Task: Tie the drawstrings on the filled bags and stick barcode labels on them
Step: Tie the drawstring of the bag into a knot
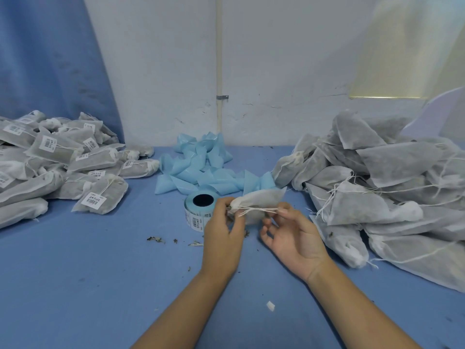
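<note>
Bag (261, 197) was held mid-air between hands, long axis left-right. Left hand (221, 222) pinched gathered neck; right hand (293, 234) pinched drawstring (256, 211) ends, stretched rightward. Label roll (198, 206) sat nearest left hand.

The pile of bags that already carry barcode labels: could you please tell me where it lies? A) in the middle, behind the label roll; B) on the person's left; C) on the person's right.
B: the labelled bags are heaped on the person's left, whereas the right-hand pile shows loose drawstrings and no labels.
</note>
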### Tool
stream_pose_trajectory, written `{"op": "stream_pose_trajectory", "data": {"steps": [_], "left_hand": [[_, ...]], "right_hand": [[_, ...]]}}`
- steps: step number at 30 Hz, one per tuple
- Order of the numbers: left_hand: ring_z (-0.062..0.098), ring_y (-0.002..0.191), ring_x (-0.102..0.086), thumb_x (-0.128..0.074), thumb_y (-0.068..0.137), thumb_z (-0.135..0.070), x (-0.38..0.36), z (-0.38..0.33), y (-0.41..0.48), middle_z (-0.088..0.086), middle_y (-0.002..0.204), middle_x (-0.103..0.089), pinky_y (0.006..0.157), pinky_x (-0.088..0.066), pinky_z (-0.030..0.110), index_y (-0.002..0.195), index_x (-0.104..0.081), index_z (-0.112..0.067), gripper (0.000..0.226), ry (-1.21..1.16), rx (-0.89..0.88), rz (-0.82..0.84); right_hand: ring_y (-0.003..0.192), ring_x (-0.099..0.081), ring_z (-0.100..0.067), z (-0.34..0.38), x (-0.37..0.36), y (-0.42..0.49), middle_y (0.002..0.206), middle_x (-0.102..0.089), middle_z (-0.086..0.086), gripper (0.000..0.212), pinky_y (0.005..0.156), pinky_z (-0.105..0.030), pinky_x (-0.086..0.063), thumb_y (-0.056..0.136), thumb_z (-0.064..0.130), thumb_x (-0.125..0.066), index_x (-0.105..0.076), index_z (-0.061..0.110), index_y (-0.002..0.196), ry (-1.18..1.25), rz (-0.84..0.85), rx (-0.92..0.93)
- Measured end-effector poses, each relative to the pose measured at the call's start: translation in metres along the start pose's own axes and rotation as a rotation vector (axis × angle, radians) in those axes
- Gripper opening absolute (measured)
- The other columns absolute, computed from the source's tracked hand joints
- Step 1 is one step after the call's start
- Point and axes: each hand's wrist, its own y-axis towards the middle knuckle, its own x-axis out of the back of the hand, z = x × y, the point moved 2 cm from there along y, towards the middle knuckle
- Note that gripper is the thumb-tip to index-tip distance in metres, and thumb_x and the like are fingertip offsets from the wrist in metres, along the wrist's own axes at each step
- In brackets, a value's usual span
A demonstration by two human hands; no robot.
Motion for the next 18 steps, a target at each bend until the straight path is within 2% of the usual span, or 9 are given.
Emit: {"op": "stream_pose_trajectory", "data": {"steps": [2, 4, 8, 9, 13, 15, 18], "left_hand": [[-0.006, 0.064, -0.053, -0.051, 0.096, -0.014, 0.001, -0.002, -0.001, -0.026, 0.076, -0.059, 0.057, -0.040, 0.006, 0.092, -0.050, -0.033, 0.019, -0.005, -0.012, -0.066], [-0.007, 0.068, -0.055, -0.050, 0.097, -0.015, 0.001, -0.003, -0.002, -0.030, 0.078, -0.059, 0.059, -0.040, 0.005, 0.094, -0.048, -0.036, 0.021, -0.022, -0.012, -0.124], [-0.009, 0.079, -0.056, -0.046, 0.097, -0.010, 0.002, -0.005, -0.002, -0.031, 0.088, -0.060, 0.066, -0.039, 0.002, 0.100, -0.047, -0.042, 0.033, -0.032, -0.023, -0.168], [-0.008, 0.084, -0.057, -0.045, 0.097, -0.008, 0.002, -0.005, -0.001, -0.027, 0.093, -0.060, 0.070, -0.039, 0.002, 0.103, -0.047, -0.044, 0.036, -0.038, -0.017, -0.173], [-0.006, 0.106, -0.051, -0.039, 0.097, 0.000, 0.003, 0.000, 0.002, -0.011, 0.117, -0.057, 0.089, -0.037, 0.004, 0.113, -0.049, -0.043, 0.047, -0.025, -0.022, -0.155], [-0.005, 0.109, -0.051, -0.038, 0.096, 0.003, 0.003, 0.001, 0.003, -0.009, 0.118, -0.057, 0.093, -0.039, 0.010, 0.113, -0.054, -0.042, 0.050, -0.050, -0.013, -0.128], [0.000, 0.119, -0.049, -0.039, 0.092, -0.004, 0.001, 0.002, 0.001, -0.014, 0.126, -0.056, 0.100, -0.040, 0.017, 0.120, -0.053, -0.044, 0.050, -0.131, -0.015, -0.053]], "right_hand": [[0.065, -0.050, -0.012, -0.002, 0.000, 0.000, 0.069, -0.054, 0.002, 0.014, 0.066, -0.024, -0.040, 0.065, 0.007, -0.064, -0.057, 0.019, 0.062, -0.116, -0.086, 0.069], [0.065, -0.052, -0.010, -0.005, -0.001, 0.002, 0.071, -0.055, 0.002, 0.019, 0.068, -0.023, -0.040, 0.072, 0.001, -0.062, -0.056, 0.017, 0.065, -0.249, -0.180, 0.177], [0.077, -0.058, -0.011, -0.011, -0.003, 0.002, 0.098, -0.053, -0.008, 0.018, 0.080, -0.026, -0.045, 0.082, -0.002, -0.063, -0.059, 0.012, 0.071, -0.390, -0.295, 0.306], [0.078, -0.058, -0.012, -0.012, -0.003, 0.002, 0.097, -0.055, -0.008, 0.016, 0.080, -0.026, -0.046, 0.082, -0.001, -0.063, -0.059, 0.011, 0.072, -0.403, -0.297, 0.314], [0.069, -0.059, -0.007, -0.015, -0.003, 0.001, 0.070, -0.063, 0.004, 0.017, 0.075, -0.023, -0.045, 0.081, -0.001, -0.065, -0.060, 0.013, 0.072, -0.444, -0.287, 0.314], [0.069, -0.057, -0.008, -0.016, -0.002, 0.001, 0.069, -0.064, 0.005, 0.017, 0.075, -0.024, -0.044, 0.081, 0.000, -0.066, -0.061, 0.014, 0.071, -0.453, -0.306, 0.315], [0.074, -0.054, -0.012, -0.015, 0.000, 0.002, 0.072, -0.064, 0.003, 0.017, 0.077, -0.026, -0.042, 0.081, 0.001, -0.067, -0.062, 0.014, 0.072, -0.429, -0.346, 0.318]]}}
